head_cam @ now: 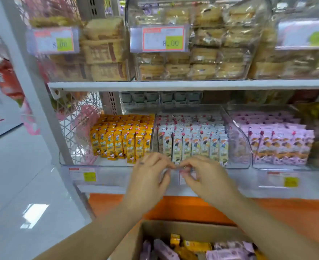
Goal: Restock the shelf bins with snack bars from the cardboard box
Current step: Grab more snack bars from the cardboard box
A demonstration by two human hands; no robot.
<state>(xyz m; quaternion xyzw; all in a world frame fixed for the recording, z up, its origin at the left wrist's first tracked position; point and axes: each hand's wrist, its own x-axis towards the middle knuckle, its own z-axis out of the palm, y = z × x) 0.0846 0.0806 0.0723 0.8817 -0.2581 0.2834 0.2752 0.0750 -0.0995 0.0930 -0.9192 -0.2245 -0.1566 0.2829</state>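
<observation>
Hands are seen together before the middle clear bin (237, 128): left hand (147, 177) and right hand (207, 177) pinch at something small, which cannot be told. Snack bars (190, 145) stand upright in this bin. Cardboard box (134, 239) lies below, with more bars inside.

Both forearms are bare — no sleeves — and the left hand (145, 177) carries a small dark mark.

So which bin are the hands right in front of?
The middle bin, holding white bars; both hands meet at its front edge, between the yellow and purple bins.
</observation>
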